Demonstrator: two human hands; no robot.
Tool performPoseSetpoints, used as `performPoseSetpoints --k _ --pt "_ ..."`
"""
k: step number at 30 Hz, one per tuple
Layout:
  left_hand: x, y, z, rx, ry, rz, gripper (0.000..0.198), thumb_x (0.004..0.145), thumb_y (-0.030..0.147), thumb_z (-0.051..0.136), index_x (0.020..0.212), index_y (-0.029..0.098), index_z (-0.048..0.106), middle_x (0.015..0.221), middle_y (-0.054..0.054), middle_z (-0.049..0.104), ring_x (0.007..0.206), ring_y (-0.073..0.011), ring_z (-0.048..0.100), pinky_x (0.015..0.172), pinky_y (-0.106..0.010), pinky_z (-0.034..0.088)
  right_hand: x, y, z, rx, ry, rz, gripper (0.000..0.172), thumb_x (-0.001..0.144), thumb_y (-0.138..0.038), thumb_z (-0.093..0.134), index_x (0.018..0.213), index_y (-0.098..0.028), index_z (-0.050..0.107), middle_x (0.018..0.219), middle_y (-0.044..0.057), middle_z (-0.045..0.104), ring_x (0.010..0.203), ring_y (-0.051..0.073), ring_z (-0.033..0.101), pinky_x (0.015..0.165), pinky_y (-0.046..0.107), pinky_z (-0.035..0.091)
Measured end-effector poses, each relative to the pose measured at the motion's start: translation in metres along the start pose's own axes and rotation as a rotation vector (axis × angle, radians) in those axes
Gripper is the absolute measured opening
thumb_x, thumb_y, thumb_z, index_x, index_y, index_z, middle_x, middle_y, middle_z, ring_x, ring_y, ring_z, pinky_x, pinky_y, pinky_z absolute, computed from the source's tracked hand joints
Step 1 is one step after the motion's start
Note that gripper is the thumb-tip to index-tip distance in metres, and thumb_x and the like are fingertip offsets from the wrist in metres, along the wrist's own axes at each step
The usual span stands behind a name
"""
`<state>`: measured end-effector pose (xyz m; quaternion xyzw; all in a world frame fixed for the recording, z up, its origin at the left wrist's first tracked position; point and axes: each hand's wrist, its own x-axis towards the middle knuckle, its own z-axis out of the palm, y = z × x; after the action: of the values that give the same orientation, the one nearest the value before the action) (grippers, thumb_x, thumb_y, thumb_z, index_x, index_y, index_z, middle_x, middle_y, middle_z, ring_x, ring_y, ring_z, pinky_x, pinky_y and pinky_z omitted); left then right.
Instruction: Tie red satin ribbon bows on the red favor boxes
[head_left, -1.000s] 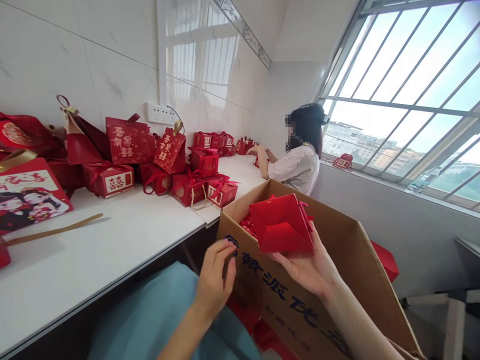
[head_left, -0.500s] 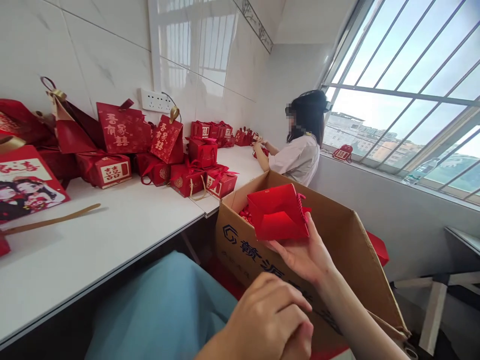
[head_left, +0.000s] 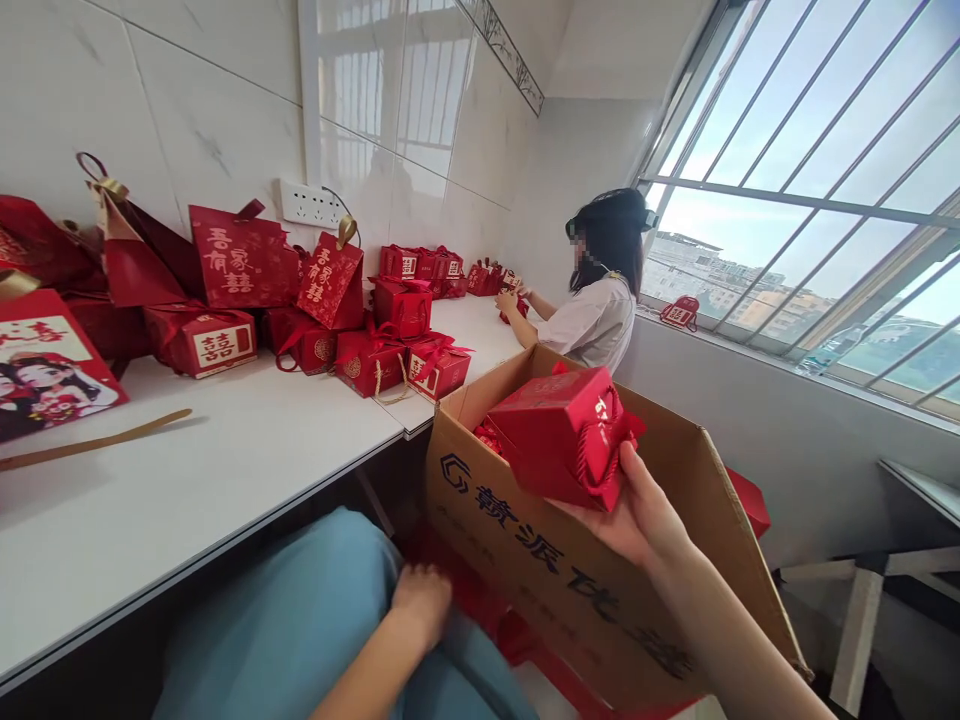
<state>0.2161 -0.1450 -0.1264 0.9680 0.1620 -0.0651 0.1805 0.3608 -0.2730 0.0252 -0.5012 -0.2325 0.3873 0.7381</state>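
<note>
A red gift box [head_left: 551,430] with a ribbon bow and a twisted cord handle lies tilted above the cardboard carton [head_left: 517,520]. My right hand [head_left: 637,505] holds it from below and at the bow end, thumb against the ribbon. Low in the view, my left hand [head_left: 424,605] rests by my knee in blue-green cloth [head_left: 315,580], fingers curled in; nothing shows in it. More red items are partly visible inside the carton, behind the held box.
A white table [head_left: 300,430] on the left bears several red gift boxes [head_left: 217,340] and a brown strap [head_left: 97,440]. Beyond the carton a person in a white top [head_left: 592,315] handles a red item. A small red bag [head_left: 679,312] stands on the windowsill.
The red gift box has turned, so its bow end now faces me instead of a plain red underside. My left hand has moved down and left, away from the carton to my knee.
</note>
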Motion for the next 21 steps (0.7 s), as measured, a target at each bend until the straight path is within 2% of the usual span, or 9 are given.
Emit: performPoseSetpoints --k 3,5,7,10,12,14,16,19,21 --pt "-0.003 -0.008 0.015 -0.023 -0.088 -0.005 0.015 0.058 0.006 0.058 0.064 0.017 0.065 0.069 -0.011 0.069 0.069 -0.0335 0.067 0.061 -0.045 0.052 -0.001 -0.004 -0.009 -0.513 0.137 -0.324 0.068 0.067 -0.043 0.074 0.126 -0.025 0.045 0.124 0.010 0.055 0.111 0.027 0.056 0.096 0.049 0.044" --pt "-0.006 -0.004 0.018 -0.062 -0.081 0.037 0.019 0.064 0.010 0.055 0.076 0.018 0.068 0.078 -0.012 0.071 0.075 -0.0311 0.068 0.066 -0.043 0.053 0.000 -0.006 -0.016 -0.943 0.232 -0.573 0.080 0.063 -0.032 0.077 0.132 -0.028 0.038 0.135 0.011 0.041 0.120 0.029 0.047 0.099 0.051 0.041" --pt "-0.007 0.001 0.016 -0.098 -0.075 0.064 0.027 0.068 0.012 0.052 0.089 0.016 0.068 0.089 -0.013 0.071 0.083 -0.0305 0.068 0.073 -0.044 0.053 0.001 -0.008 -0.023 -1.290 0.307 -0.780 0.077 0.065 -0.026 0.074 0.133 -0.030 0.037 0.138 0.011 0.031 0.125 0.031 0.041 0.098 0.054 0.041" --pt "-0.004 0.004 0.001 -0.170 -0.049 0.052 0.023 0.073 0.015 0.049 0.088 0.014 0.067 0.091 -0.014 0.070 0.086 -0.0307 0.067 0.076 -0.045 0.051 0.000 -0.007 -0.029 -1.522 0.338 -0.953 0.077 0.070 -0.023 0.069 0.136 -0.033 0.031 0.133 0.011 0.030 0.124 0.032 0.039 0.092 0.054 0.045" --pt "-0.002 0.005 -0.021 -0.323 0.106 0.038 0.025 0.084 0.021 0.039 0.088 0.016 0.064 0.091 -0.011 0.069 0.086 -0.0253 0.066 0.077 -0.040 0.050 -0.003 -0.005 -0.027 -1.550 0.300 -1.019 0.081 0.071 -0.022 0.068 0.138 -0.034 0.025 0.132 0.011 0.030 0.123 0.032 0.041 0.089 0.052 0.048" --pt "-0.004 0.009 -0.051 -0.640 0.455 0.043 0.032 0.091 0.030 0.030 0.094 0.019 0.060 0.094 -0.007 0.067 0.087 -0.0188 0.063 0.080 -0.034 0.049 -0.006 -0.003 -0.021 -1.559 0.221 -1.054 0.080 0.073 -0.021 0.067 0.139 -0.035 0.023 0.134 0.012 0.029 0.123 0.032 0.042 0.088 0.052 0.050" --pt "-0.009 0.018 -0.084 -0.885 0.772 0.074 0.029 0.092 0.036 0.034 0.102 0.020 0.056 0.098 -0.007 0.064 0.090 -0.0169 0.061 0.078 -0.030 0.049 -0.010 0.000 -0.013 -1.555 0.133 -1.072 0.080 0.075 -0.021 0.067 0.140 -0.035 0.023 0.135 0.014 0.028 0.124 0.034 0.041 0.088 0.053 0.050" --pt "-0.019 0.036 -0.120 -0.984 0.954 0.203 0.030 0.088 0.038 0.047 0.111 0.020 0.052 0.106 -0.007 0.060 0.092 -0.0164 0.059 0.077 -0.028 0.048 -0.014 0.003 -0.004 -1.527 0.031 -1.086 0.080 0.075 -0.020 0.068 0.140 -0.034 0.023 0.136 0.015 0.028 0.126 0.035 0.039 0.090 0.055 0.048" --pt "-0.026 0.046 -0.130 -0.960 1.029 0.235 0.020 0.087 0.033 0.051 0.102 0.020 0.054 0.096 -0.004 0.061 0.084 -0.0138 0.059 0.074 -0.026 0.047 -0.014 0.004 0.000 -1.506 -0.022 -1.081 0.082 0.075 -0.019 0.068 0.141 -0.034 0.022 0.137 0.015 0.028 0.127 0.034 0.038 0.090 0.055 0.048"
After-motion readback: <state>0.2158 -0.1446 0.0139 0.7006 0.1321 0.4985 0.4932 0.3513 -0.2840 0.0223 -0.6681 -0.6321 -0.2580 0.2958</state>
